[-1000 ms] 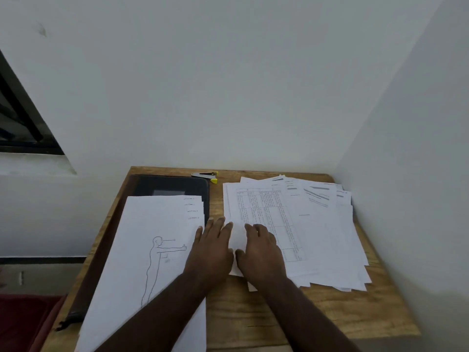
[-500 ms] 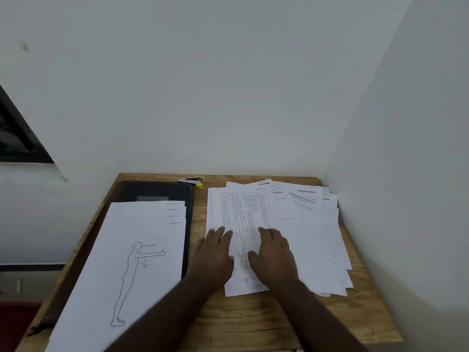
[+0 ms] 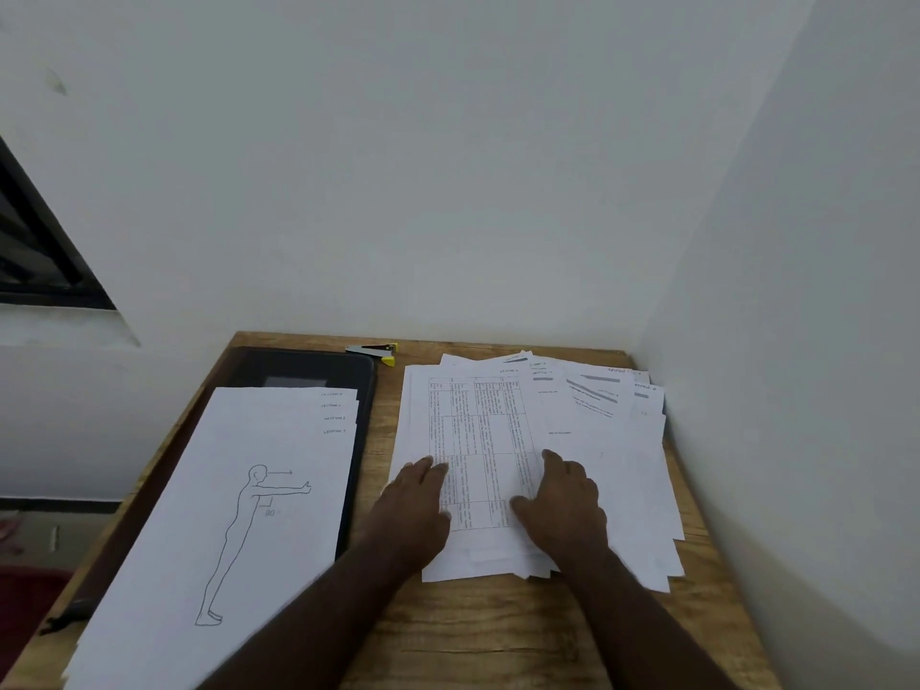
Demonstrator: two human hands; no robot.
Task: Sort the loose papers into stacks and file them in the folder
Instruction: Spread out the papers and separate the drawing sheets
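A fanned pile of loose papers (image 3: 597, 440) covers the right half of the wooden table; its top sheet (image 3: 478, 440) carries a printed grid. My left hand (image 3: 415, 510) lies flat on that sheet's left edge, fingers straight. On the sheet's right side rests my right hand (image 3: 565, 505), fingers lightly bent, palm down. A neat stack of sheets (image 3: 224, 515) with a line drawing of a standing figure lies at the left, on top of a black folder (image 3: 308, 373).
A small stapler (image 3: 373, 350) with a yellow tip sits at the table's back edge between folder and pile. White walls close the table in at the back and right. The wooden table (image 3: 498, 634) shows bare wood near me. A dark window is at the far left.
My hands have spread apart: the left slid to the gridded sheet's left edge, the right moved further right on the pile. The view also shifted.
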